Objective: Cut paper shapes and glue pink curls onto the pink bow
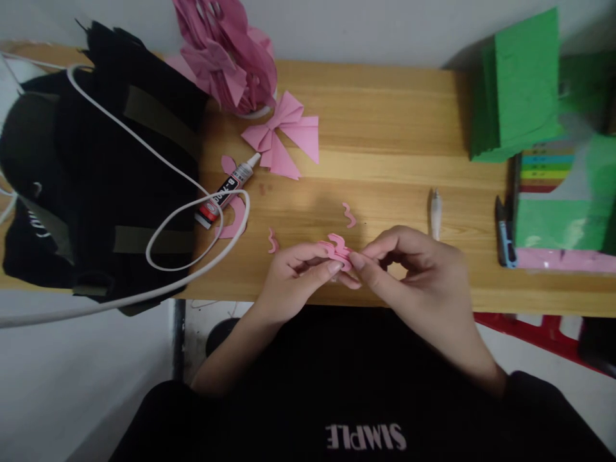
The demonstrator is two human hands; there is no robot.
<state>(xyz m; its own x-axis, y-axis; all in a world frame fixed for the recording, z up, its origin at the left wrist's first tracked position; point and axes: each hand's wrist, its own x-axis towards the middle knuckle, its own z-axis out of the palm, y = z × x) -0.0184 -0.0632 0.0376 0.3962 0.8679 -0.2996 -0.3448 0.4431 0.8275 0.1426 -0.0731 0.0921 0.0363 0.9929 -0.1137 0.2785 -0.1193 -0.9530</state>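
Observation:
Between my two hands, just above the table's near edge, is a small pink paper cutout (337, 246) with curved edges, seemingly in layers. My left hand (304, 273) pinches it between thumb and fingers from the left. From the right, my right hand (416, 266) grips its other end between thumb and forefinger. A wavy pink paper strip (349, 215) lies on the wood just beyond my fingers. Another thin wavy strip (273, 240) rests left of my left hand. My fingers hide part of the held paper.
A glue tube (228, 189), a white cable (187, 282), a folded pink paper bow (283, 135) and a black bag (110, 173) are on the left. A white pen (436, 215), a blue-black cutter (504, 234) and green paper pieces (527, 83) are on the right.

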